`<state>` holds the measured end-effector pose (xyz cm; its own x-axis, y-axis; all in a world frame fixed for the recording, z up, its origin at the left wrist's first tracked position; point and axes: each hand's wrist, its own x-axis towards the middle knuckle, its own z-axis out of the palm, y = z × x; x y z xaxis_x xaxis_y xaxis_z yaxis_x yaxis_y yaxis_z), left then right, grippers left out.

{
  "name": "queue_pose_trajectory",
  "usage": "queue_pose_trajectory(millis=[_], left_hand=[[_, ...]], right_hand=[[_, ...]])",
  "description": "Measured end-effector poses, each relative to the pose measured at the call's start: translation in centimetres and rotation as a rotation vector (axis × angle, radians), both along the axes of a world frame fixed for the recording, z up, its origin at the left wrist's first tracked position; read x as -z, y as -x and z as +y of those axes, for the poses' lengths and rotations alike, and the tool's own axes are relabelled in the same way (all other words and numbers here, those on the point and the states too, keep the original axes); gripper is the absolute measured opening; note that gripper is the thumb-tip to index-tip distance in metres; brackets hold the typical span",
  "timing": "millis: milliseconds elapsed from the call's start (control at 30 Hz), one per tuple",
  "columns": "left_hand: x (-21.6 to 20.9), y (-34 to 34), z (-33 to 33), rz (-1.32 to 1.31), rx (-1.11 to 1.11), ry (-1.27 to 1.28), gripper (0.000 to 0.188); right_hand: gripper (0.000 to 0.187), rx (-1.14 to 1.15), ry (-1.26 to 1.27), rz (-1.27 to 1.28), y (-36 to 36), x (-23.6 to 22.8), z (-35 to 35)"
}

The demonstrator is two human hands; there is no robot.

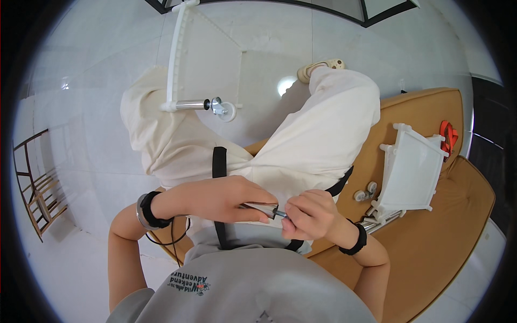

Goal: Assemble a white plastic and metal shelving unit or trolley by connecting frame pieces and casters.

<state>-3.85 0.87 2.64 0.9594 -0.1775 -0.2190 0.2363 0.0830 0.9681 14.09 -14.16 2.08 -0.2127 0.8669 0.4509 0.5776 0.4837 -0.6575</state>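
One metal tube (266, 208), likely stiff, slick, best gripped mid-length: my left fingers (249, 216) clamp it, right fingers (295, 206) its stem (280, 213)

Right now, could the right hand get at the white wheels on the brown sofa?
Probably yes: the white wheels lie just right of the right hand, with nothing seen blocking the way, though that hand is gripping a metal stem.

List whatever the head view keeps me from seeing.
Metal tube: partly covered by the left hand, head view.
Metal stem: far end hidden by the right hand, head view.
Silver rods: partly under white trays, head view.
Black frame: cut by top edge, head view.
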Motion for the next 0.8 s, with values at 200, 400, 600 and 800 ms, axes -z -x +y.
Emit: queue_pose_trajectory(millis=[200,400,600,800], left_hand=[[-0.5,0.5,-1.0,-0.132,-0.102,-0.184,0.028],[-0.1,0.4,-1.3,-0.268,-0.173,-0.582,0.034],[1.1,0.0,-1.0,-0.219,-0.117,-0.677,0.035],[2.1,-0.6,0.7,0.041,-0.143,-0.067,0.036]], right_hand=[[0.017,0.094,0.131,0.148,0.7,-0.2,-1.0],[0.009,0.291,0.733,0.526,0.8,-1.5,-0.2],[0.019,0.386,1.073,0.822,0.9,-0.1,-0.3],[0.013,0.239,0.615,0.491,0.5,0.4,-0.7]])
